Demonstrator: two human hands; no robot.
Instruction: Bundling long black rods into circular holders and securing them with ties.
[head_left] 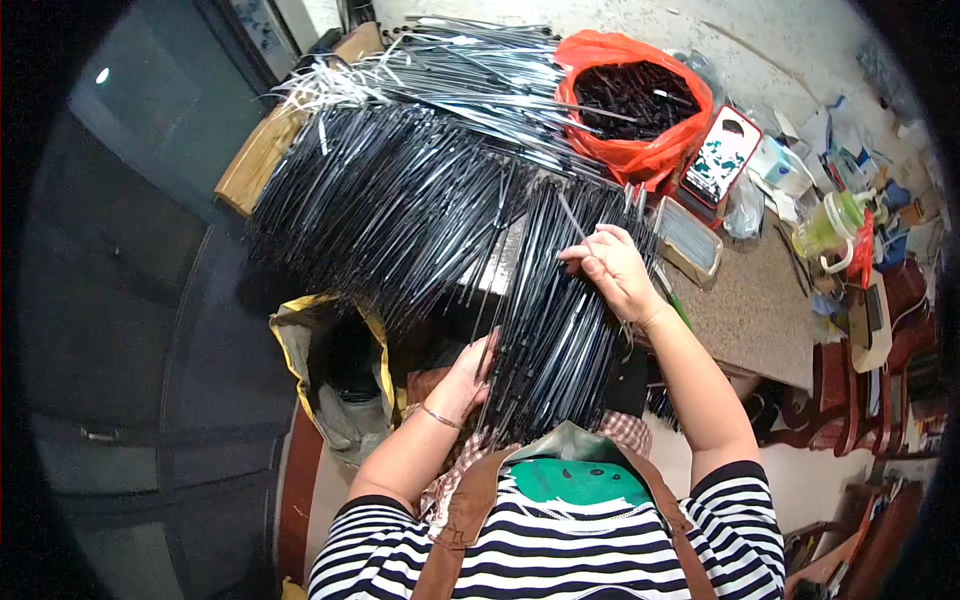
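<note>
A big heap of thin dark metal rods (400, 190) fans out over the work surface in front of me. My right hand (615, 270) pinches one thin rod (570, 215) that sticks up and away from the pile. My left hand (470, 375) grips the near ends of a bundle of rods (545, 340) that slopes down toward my lap. Both forearms come in from below, and I wear a striped top with brown straps.
An orange bag (635, 150) full of small dark parts sits at the back right. Beside it lie a flat patterned box (722, 155), a small grey tray (688, 240) and a green-lidded jug (830, 225) on a speckled countertop (755, 310). A yellow-edged sack (330, 370) hangs at my left.
</note>
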